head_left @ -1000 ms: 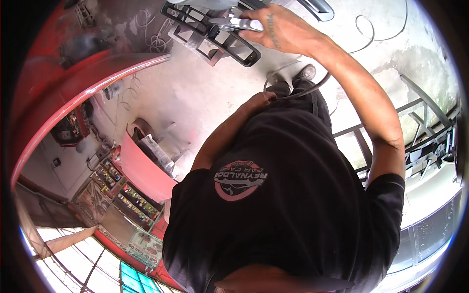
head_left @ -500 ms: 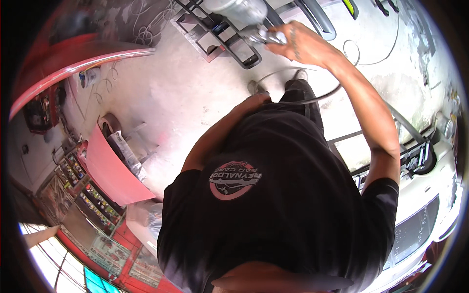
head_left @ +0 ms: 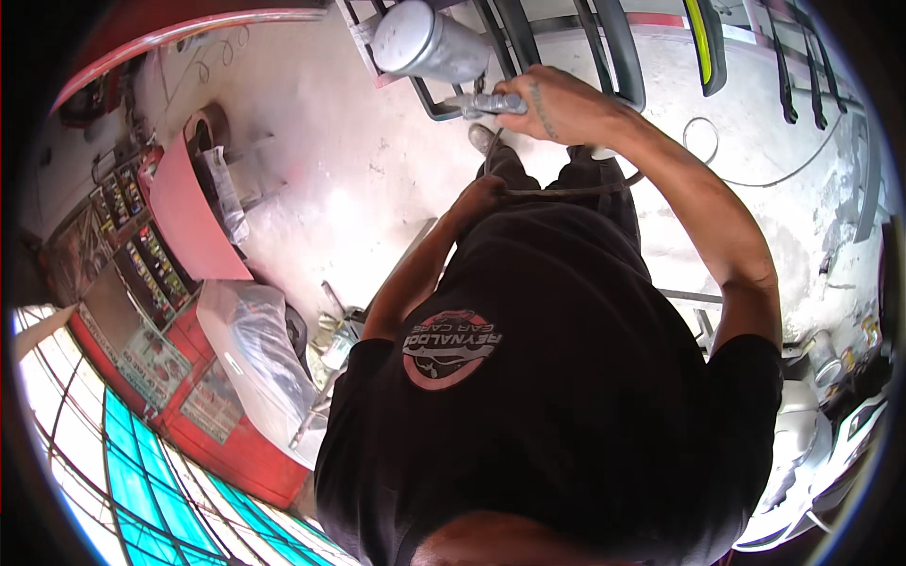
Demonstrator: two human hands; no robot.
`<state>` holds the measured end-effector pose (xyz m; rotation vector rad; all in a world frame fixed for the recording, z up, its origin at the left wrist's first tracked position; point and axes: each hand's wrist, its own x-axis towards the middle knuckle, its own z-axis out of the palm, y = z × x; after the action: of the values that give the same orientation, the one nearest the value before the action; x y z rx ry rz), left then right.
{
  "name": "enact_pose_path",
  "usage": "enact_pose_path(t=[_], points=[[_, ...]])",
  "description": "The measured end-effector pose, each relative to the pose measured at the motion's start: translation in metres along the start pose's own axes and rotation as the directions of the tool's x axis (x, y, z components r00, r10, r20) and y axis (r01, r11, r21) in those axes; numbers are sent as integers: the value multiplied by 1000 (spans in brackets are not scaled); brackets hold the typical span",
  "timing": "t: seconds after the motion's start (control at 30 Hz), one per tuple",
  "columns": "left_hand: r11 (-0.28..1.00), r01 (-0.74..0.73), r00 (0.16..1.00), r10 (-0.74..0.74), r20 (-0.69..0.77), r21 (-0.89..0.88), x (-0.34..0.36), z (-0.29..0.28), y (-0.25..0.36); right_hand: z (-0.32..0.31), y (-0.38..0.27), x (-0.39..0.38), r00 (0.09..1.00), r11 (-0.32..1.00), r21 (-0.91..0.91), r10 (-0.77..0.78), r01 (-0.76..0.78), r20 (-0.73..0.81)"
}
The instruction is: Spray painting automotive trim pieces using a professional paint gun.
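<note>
My right hand (head_left: 552,104) grips a metal spray gun (head_left: 477,106) that has a silver cylindrical cup (head_left: 429,47), tilted over a row of black car trim parts (head_left: 514,33). A dark hose (head_left: 628,182) loops down from the gun and runs across the front of my body. My left hand (head_left: 486,193) is closed on the hose at waist level, below the gun. My shoes (head_left: 483,137) show on the pale floor beneath.
More trim pieces (head_left: 708,42), one with a yellow-green strip, hang at upper right. A pink panel (head_left: 193,203) and plastic-covered part (head_left: 250,344) stand left, beside shelves of small items (head_left: 151,269). A red curved panel edge (head_left: 189,28) arcs upper left; pale car parts (head_left: 793,443) are lower right.
The view has swung round, bringing more hanging trim parts and the plastic-covered part into sight. The spray gun's cup now shows fully. My right hand has moved with the gun along the parts.
</note>
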<state>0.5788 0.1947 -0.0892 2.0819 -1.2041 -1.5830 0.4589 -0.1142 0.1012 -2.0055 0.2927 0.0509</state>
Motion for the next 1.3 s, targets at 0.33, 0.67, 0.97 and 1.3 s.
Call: enact_pose_path(t=[0.33,0.67,0.97,1.3], points=[[996,56,990,-64,-127,-66,-4,40,55,-57,2,49,960,985,-162,-97,56,-263],[991,8,973,-38,-226,-133,-3,70,37,-55,-18,14,997,993,-100,66,-63,27],[993,-13,943,-28,-331,-121,-21,73,56,-48,2,50,998,997,-66,-35,38,55],[670,-99,938,-184,-294,-735,-20,100,84,-112,14,162,822,968,-241,-193,70,-536]])
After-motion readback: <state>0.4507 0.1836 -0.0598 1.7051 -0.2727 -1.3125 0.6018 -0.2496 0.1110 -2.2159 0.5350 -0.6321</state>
